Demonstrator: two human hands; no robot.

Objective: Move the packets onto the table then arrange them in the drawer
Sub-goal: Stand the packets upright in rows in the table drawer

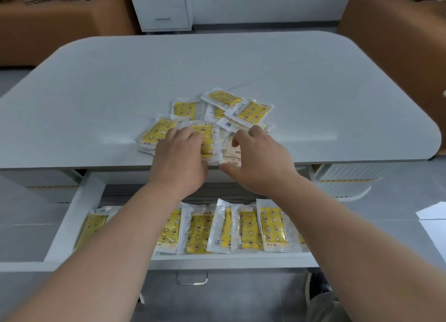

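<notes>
head view, centre frame: left hand (pixel 179 157) curls its fingers over a yellow packet (pixel 205 138), right hand (pixel 259 159) pinches a pale packet (pixel 231 152) at the near edge of the pile (pixel 253 110) on the worktop (pixel 96 92), likely gathering both for the half-filled drawer (pixel 72 213) below.

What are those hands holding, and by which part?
The right hand pinches a pale packet, thumb at its near edge, fingers at its far edge. The left hand covers a yellow packet; grip unclear.
</notes>
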